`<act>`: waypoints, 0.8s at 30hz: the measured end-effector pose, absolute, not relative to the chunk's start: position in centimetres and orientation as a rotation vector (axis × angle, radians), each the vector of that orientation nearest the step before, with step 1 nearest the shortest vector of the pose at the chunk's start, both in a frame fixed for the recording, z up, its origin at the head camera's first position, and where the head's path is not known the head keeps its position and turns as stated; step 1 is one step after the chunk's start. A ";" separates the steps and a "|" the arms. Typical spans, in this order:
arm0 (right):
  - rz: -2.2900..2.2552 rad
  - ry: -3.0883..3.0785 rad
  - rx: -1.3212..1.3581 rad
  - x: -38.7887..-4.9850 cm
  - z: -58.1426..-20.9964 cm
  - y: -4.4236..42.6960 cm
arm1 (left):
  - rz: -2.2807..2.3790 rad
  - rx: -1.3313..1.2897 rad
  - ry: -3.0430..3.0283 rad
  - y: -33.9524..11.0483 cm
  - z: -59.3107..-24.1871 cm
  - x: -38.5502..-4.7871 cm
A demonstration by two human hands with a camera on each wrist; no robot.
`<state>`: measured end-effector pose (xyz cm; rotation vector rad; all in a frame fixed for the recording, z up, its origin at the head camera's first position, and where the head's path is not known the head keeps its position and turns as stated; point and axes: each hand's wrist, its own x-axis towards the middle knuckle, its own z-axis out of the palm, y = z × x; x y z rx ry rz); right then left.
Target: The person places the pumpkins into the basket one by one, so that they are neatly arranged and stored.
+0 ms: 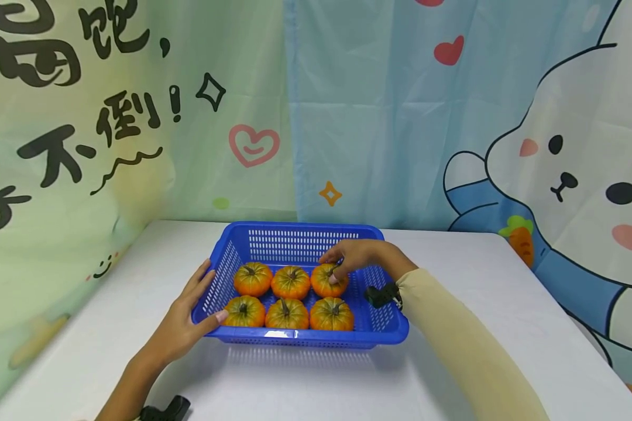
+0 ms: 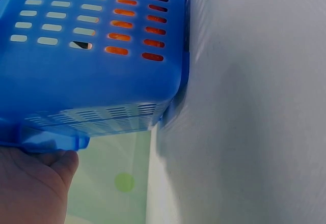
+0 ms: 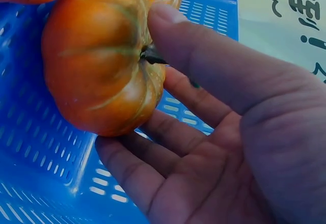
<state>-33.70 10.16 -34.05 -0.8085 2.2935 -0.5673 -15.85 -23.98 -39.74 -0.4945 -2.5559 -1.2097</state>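
A blue plastic basket (image 1: pixel 305 229) with slotted walls stands on the white table, holding several small orange pumpkins (image 1: pixel 291 283) in two rows. My right hand (image 1: pixel 360 255) reaches over the basket's right side and grips the back-row right pumpkin (image 3: pixel 97 56). In the right wrist view, its thumb lies on top by the dark stem and the fingers go round the lower side. My left hand (image 1: pixel 181 324) rests on the basket's left rim, fingers fairly straight, thumb over the front left corner near a front-row pumpkin (image 1: pixel 244 311). The left wrist view shows this hand (image 2: pixel 33 186) against the rim, its fingers mostly hidden.
The white table (image 1: pixel 295 386) extends on all sides of the basket. A printed curtain (image 1: pixel 347 117) with a bear, hearts and writing hangs behind and beside it. Dark wrist devices (image 1: pixel 381 295) sit at both wrists.
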 end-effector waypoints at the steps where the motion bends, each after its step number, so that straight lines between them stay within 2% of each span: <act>1: -0.565 2.291 -0.820 -33.7 -34.1 10.2 | -1.208 -0.494 -2.558 -24.0 -39.7 -15.9; 8: -0.625 2.288 -0.842 -33.6 -33.8 10.8 | -1.212 -0.502 -2.557 -23.7 -39.8 -16.1; 19: -0.724 2.422 -0.817 -33.0 -31.4 12.9 | -1.207 -0.506 -2.554 -24.1 -39.7 -16.1; 24: -0.972 2.438 -0.729 -32.7 -30.7 14.6 | -1.208 -0.483 -2.547 -24.5 -39.4 -15.8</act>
